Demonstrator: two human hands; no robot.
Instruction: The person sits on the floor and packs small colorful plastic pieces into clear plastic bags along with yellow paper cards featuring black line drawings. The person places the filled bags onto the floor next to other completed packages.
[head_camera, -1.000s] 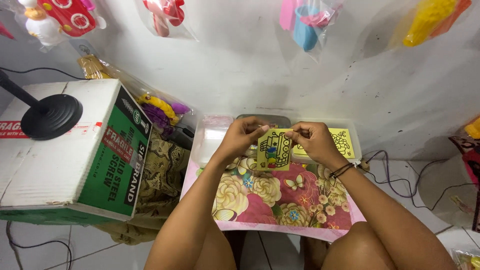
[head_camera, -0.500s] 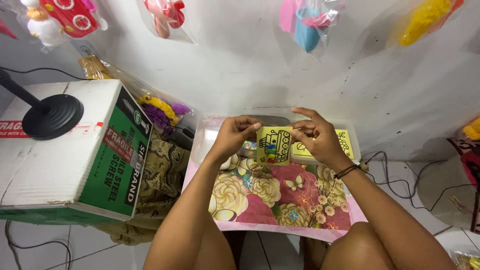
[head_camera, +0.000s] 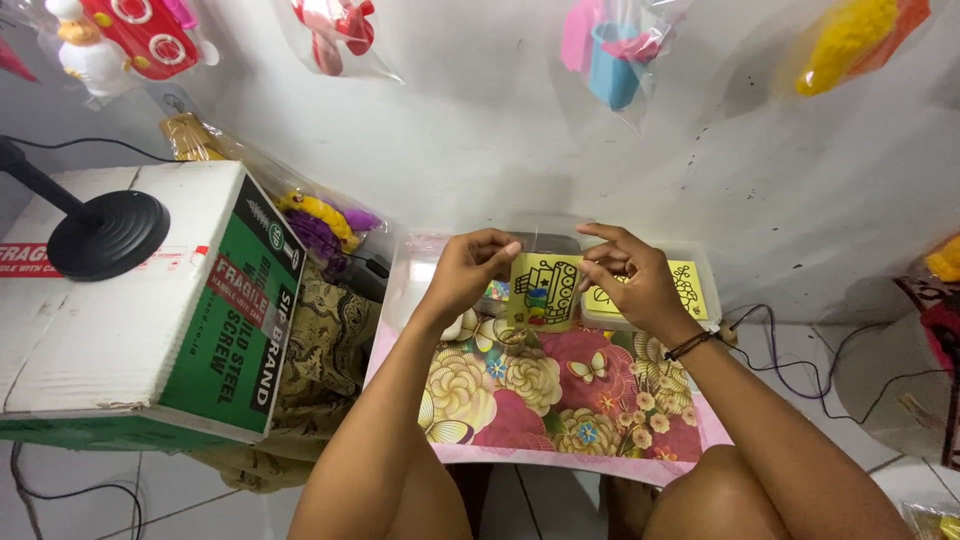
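Both hands are up over the floral-print pink tabletop (head_camera: 560, 400), pinching a small yellow card with a black line drawing and coloured patches (head_camera: 543, 290) between them. Left hand (head_camera: 470, 272) has fingers curled tight on the card's left edge, right hand (head_camera: 630, 280) grips the right edge with its other fingers spread loose. Behind sits a clear plastic tray (head_camera: 700, 262) holding another yellow sheet (head_camera: 690, 290)

Small yellow picture card (head_camera: 544, 290), upright, pinched at both side edges.
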